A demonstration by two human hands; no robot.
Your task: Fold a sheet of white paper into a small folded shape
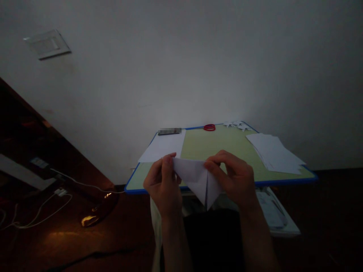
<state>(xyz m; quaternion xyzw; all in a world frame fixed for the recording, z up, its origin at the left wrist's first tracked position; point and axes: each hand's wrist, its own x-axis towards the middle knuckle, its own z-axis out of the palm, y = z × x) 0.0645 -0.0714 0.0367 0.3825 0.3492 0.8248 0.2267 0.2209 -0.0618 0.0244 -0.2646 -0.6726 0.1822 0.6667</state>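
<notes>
Between my two hands hangs a folded sheet of white paper (193,174), pointing downward like a triangle, with a dark gap running up from its lower tip. My left hand (164,181) pinches its upper left corner between thumb and fingers. At the upper right, my right hand (234,173) is closed on the paper's edge, thumb in front. The paper is held in the air just over the near edge of the green table (210,145) with a blue rim.
White sheets (276,153) lie on the table's right side, another white sheet (163,147) on its left under a dark flat object (169,131). Red-handled scissors (209,127) and small folded paper pieces (238,124) lie along the back. A white tray (283,230) sits below right; cables (42,211) trail left.
</notes>
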